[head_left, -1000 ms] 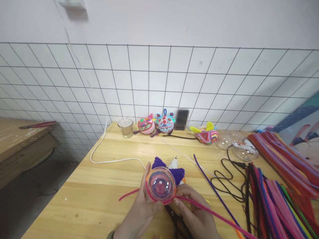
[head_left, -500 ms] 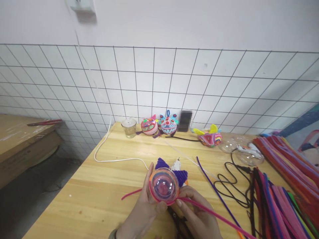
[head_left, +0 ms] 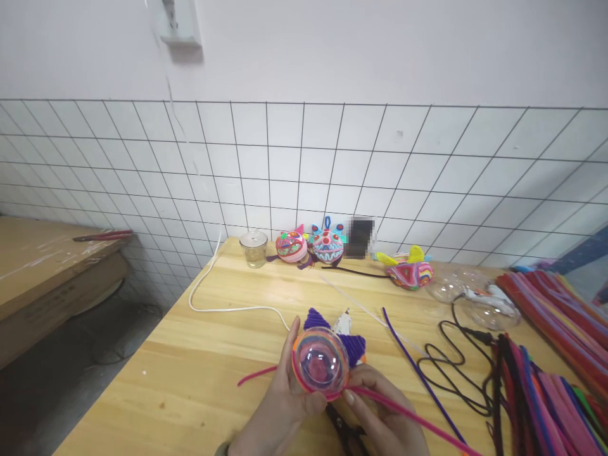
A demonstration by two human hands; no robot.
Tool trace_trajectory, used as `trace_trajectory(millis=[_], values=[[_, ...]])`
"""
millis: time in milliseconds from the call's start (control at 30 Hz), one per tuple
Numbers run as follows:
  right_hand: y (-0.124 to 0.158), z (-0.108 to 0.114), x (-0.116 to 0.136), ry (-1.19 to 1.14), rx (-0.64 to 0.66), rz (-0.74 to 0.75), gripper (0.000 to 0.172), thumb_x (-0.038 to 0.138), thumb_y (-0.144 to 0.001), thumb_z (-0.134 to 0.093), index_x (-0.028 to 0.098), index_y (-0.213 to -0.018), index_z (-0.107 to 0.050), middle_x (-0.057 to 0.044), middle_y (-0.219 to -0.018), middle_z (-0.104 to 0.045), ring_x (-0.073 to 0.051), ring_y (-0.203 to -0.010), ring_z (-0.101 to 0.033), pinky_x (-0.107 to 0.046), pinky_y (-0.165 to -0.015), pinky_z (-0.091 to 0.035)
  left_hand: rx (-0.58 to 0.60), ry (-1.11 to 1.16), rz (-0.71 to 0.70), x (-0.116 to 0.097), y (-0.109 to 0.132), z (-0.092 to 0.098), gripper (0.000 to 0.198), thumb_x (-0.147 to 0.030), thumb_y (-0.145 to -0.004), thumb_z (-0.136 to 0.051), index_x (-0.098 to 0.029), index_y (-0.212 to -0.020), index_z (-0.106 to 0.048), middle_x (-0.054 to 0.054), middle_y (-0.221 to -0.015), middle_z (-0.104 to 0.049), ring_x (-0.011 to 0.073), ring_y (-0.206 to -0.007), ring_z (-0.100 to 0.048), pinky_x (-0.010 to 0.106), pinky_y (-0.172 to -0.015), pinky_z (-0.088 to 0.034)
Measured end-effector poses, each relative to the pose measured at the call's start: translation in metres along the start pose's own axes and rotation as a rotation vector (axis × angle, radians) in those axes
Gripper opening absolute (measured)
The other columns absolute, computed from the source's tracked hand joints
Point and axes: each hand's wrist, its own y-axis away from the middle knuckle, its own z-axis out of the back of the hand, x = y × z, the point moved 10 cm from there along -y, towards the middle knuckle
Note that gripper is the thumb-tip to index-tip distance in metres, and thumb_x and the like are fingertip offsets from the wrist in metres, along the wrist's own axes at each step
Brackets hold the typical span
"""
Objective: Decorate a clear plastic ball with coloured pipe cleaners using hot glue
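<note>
Left grip (head_left: 280,411) cups the dome (head_left: 320,367) just above the bench (head_left: 190,380), thumb on its rim; right grip (head_left: 380,418) pinches the pink stem (head_left: 403,415) against that rim; winding well likely needs tension, pressed flush.

Clear dome (head_left: 320,367) ringed pink and orange, with purple ears (head_left: 354,346).

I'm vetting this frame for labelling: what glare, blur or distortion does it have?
Head view: the wide lens bows the tile grid; the wall box is motion-smeared; a pixelated patch masks something by the wall; highlights glint on the clear dome in the left hand; the right hand, on the pink pipe cleaner, is cut off by the frame.
</note>
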Motion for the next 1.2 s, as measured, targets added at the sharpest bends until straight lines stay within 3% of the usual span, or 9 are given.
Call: trace_trajectory(millis=[367,533,767,933,1200], values=[[-0.002,0.000,0.005,-0.009,0.007,0.020,0.011,0.030,-0.089,-0.064,0.026,-0.084,-0.073,-0.003,-0.079,-0.074,-0.019,-0.075,-0.070,-0.025,-0.071,-0.056,-0.042,-0.063,-0.028,0.000,-0.001,0.007,0.127,-0.033,-0.050,-0.092,-0.034,-0.152,-0.016,0.010,-0.125,-0.065,0.0303,-0.118,-0.058,0.040,-0.101,-0.043],[0.001,0.001,-0.001,-0.028,-0.014,-0.037,0.012,0.033,-0.088,-0.065,0.025,-0.082,-0.072,-0.003,-0.079,-0.074,-0.019,-0.076,-0.069,-0.025,-0.073,-0.055,-0.044,-0.032,-0.028,0.000,-0.002,0.007,0.119,-0.030,-0.050,-0.092,-0.034,-0.150,-0.027,0.011,-0.129,-0.063,0.0320,-0.120,-0.057,0.042,-0.102,-0.043],[0.002,0.000,-0.012,-0.058,0.005,-0.099,0.015,0.035,-0.088,-0.065,0.023,-0.082,-0.072,-0.006,-0.081,-0.074,-0.021,-0.079,-0.069,-0.028,-0.074,-0.055,-0.047,-0.074,-0.030,-0.005,0.000,0.003,0.107,-0.032,-0.059,-0.088,-0.035,-0.148,-0.030,0.010,-0.133,-0.061,0.0309,-0.126,-0.053,0.041,-0.107,-0.039],[0.002,-0.001,-0.013,-0.085,0.008,-0.106,0.012,0.033,-0.088,-0.065,0.025,-0.084,-0.072,-0.004,-0.083,-0.074,-0.020,-0.080,-0.069,-0.026,-0.076,-0.055,-0.053,-0.058,-0.029,-0.005,-0.001,0.004,0.105,-0.031,-0.058,-0.089,-0.034,-0.147,-0.034,0.010,-0.131,-0.063,0.0314,-0.123,-0.055,0.043,-0.105,-0.040],[0.004,-0.002,-0.021,-0.106,0.049,-0.185,0.014,0.036,-0.087,-0.066,0.024,-0.084,-0.073,-0.005,-0.083,-0.075,-0.021,-0.080,-0.070,-0.027,-0.074,-0.056,-0.089,-0.089,-0.042,-0.003,-0.004,0.010,0.118,-0.039,-0.049,-0.092,-0.029,-0.149,-0.031,0.014,-0.129,-0.064,0.0336,-0.122,-0.055,0.042,-0.103,-0.042]])
